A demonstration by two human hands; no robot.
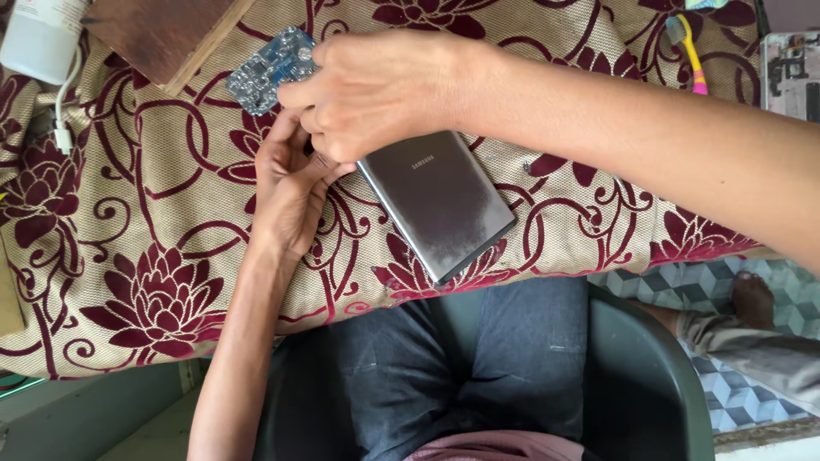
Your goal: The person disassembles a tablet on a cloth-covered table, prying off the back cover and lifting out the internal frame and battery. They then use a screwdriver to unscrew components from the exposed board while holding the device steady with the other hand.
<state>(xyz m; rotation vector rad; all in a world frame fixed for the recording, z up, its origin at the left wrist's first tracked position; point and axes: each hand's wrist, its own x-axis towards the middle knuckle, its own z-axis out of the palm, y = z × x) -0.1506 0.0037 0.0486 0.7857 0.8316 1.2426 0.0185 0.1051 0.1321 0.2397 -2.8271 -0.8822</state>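
Grey phone (440, 205) lies back-up, glossy; both hands (376, 94) pinch its top corner

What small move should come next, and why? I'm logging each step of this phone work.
Probably lift the phone's upper corner slightly: both the left hand and right hand meet there, while the phone lies face down on the floral cloth.

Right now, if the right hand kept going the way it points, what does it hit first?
The right hand points left; first in line looks like the blue circuit board, which its fingertips seem to touch already. Depth is unclear.
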